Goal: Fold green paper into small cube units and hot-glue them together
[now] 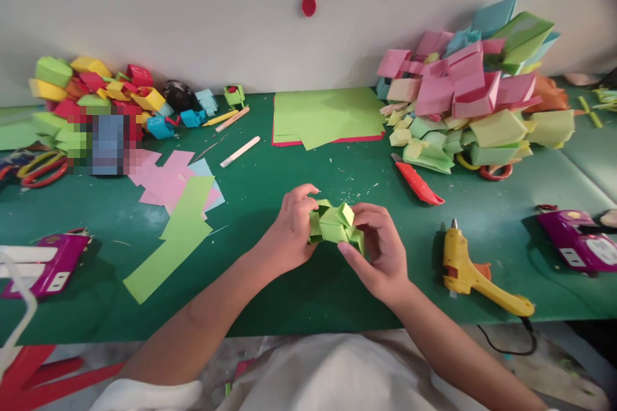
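Note:
A small folded figure of light green paper (pixel 333 225) is held above the green table near its front middle. My left hand (pixel 295 226) grips its left side, with the fingers curled around the edge. On the right side, my right hand (pixel 378 249) pinches it between thumb and fingers. Beyond the hands lies a stack of green sheets (pixel 328 114) with red paper under it. Cut green strips (pixel 180 241) and pink paper pieces (pixel 166 176) lie to the left of my left hand. A yellow glue gun (pixel 463 266) rests to the right of my right hand.
Folded paper pieces are heaped at the back left (pixel 91 87) and back right (pixel 467 83). A red cutter (pixel 418 183) lies right of centre. Purple power strips stand at the left (pixel 60 263) and right (pixel 578 241). Scissors (pixel 45 170) lie at the left.

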`<state>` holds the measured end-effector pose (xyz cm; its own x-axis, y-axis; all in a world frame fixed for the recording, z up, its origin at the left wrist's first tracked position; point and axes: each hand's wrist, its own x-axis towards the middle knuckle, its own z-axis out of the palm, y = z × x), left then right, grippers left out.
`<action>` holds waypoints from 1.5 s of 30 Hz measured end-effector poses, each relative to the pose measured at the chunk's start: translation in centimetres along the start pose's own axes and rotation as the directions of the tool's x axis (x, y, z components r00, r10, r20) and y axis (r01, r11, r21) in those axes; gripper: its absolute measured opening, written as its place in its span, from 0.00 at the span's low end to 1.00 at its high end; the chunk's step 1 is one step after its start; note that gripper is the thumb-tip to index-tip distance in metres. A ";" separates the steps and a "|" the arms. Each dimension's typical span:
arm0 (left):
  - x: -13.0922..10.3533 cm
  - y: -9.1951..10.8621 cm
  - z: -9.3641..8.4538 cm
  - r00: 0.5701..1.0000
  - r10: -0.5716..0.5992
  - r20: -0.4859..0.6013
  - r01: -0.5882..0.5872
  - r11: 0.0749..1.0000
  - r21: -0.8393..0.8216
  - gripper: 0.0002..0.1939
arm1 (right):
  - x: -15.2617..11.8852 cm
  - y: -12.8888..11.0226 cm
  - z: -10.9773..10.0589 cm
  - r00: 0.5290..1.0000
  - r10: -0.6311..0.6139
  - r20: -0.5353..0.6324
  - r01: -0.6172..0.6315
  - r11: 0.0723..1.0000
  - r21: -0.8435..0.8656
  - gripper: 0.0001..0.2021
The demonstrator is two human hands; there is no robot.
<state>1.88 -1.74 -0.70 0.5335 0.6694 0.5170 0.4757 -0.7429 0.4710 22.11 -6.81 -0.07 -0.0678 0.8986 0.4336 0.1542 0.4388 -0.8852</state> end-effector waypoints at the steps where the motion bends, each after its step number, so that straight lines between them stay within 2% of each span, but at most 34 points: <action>1: -0.1 0.0 0.2 1.000 0.006 -0.003 -0.006 1.000 0.006 0.35 | -0.1 0.0 0.0 1.000 -0.007 0.007 0.007 1.000 -0.015 0.14; 9: 0.0 0.8 0.6 0.995 0.070 -0.075 -0.072 0.997 -0.025 0.35 | 0.1 -0.2 0.4 0.999 -0.044 0.028 0.047 0.990 -0.129 0.16; 12: 0.2 1.1 0.3 0.997 0.052 -0.064 -0.053 0.999 -0.011 0.34 | 0.3 -0.3 0.4 0.998 -0.060 0.008 0.060 0.979 -0.193 0.15; 17: 0.2 1.7 0.2 0.993 0.038 -0.108 -0.045 0.997 -0.060 0.30 | 0.4 -0.3 0.5 0.999 -0.043 -0.026 0.035 0.970 -0.240 0.14; 22: 0.2 1.8 0.2 0.983 0.025 -0.180 -0.052 0.987 -0.150 0.35 | 0.2 -0.2 -0.2 0.999 0.016 0.042 -0.010 0.991 -0.132 0.15; 26: 0.4 1.6 0.0 0.963 0.024 -0.267 -0.069 0.985 -0.160 0.33 | 0.1 0.4 -0.8 0.990 0.139 0.022 -0.140 0.987 0.076 0.12; 30: 0.4 1.4 -0.1 0.954 0.136 -0.266 -0.167 0.981 -0.099 0.27 | 0.5 1.0 -0.6 0.960 0.278 0.043 -0.274 0.884 0.378 0.02; 31: 0.4 1.5 -0.2 0.951 0.169 -0.260 -0.197 0.977 -0.086 0.26 | 0.6 1.0 -0.5 0.952 0.301 0.055 -0.294 0.852 0.433 0.03; 34: 0.3 1.6 -0.2 0.935 0.242 -0.261 -0.272 0.959 -0.083 0.26 | 0.7 0.8 -0.2 0.938 0.340 0.073 -0.324 0.777 0.539 0.13; 37: 0.4 1.8 -0.4 0.936 0.248 -0.250 -0.291 0.944 -0.154 0.29 | 0.7 0.6 -0.2 0.927 0.344 0.150 -0.367 0.748 0.552 0.25; 39: 0.4 1.8 -0.5 0.942 0.246 -0.228 -0.300 0.923 -0.243 0.33 | 0.6 0.6 -0.3 0.929 0.317 0.192 -0.370 0.764 0.528 0.29; 42: 0.6 1.9 -0.7 0.946 0.246 -0.212 -0.309 0.883 -0.353 0.39 | 0.4 0.5 -0.4 0.953 0.261 0.156 -0.304 0.829 0.470 0.27; 45: 0.6 1.8 -0.7 0.967 0.185 -0.176 -0.244 0.873 -0.422 0.43 | 0.0 0.5 -0.5 0.970 0.218 0.103 -0.241 0.900 0.363 0.25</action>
<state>2.57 -2.72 0.98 0.4812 0.5104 0.7127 -0.0097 -0.8099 0.5866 22.66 -6.62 -0.45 -0.1335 0.9685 0.2104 -0.2023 0.1812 -0.9624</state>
